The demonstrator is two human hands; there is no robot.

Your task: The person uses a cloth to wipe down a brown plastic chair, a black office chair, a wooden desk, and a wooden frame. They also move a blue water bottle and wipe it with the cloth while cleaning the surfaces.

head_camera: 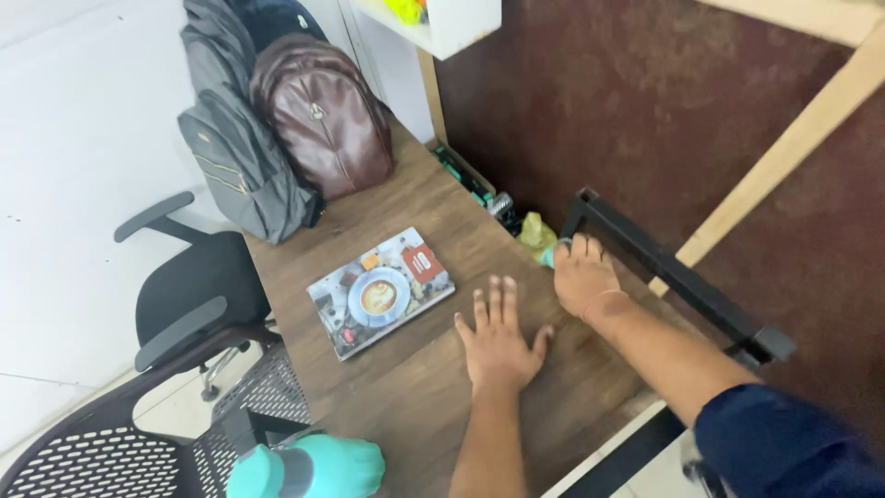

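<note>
A dark brown board (664, 101) fills the upper right as a wall, crossed by a pale wooden strip (793, 148). Below it a brown wood-grain table (406, 387) runs from the upper middle down toward the viewer. A black metal frame (673, 267) lies along the table's far right edge, against the board.

At the far end of the table two bags lean together: a grey backpack (235, 157) and, just beside it on the right, a brown leather backpack (323, 111). To the left of the table stand a black office chair (184, 286) with armrests and, nearer the viewer, a black mesh chair (101, 452). A teal bottle (309, 468) lies at the bottom edge.

Near the middle of the table a flat book (380, 291) lies face up, its cover showing a cup of coffee.

The left hand (498, 341) rests flat, palm down, on the bare table just right of the book, not touching it; its grip is spread and holds nothing. The right hand (583, 275), on an arm in a dark blue sleeve (784, 443), reaches to the table's far right edge beside the frame. Its fingers curl down over a small light-green thing (548, 253), mostly hidden; whether the grip is closed on it cannot be told. A yellow-green crumpled piece (536, 231) lies just beyond it.
</note>
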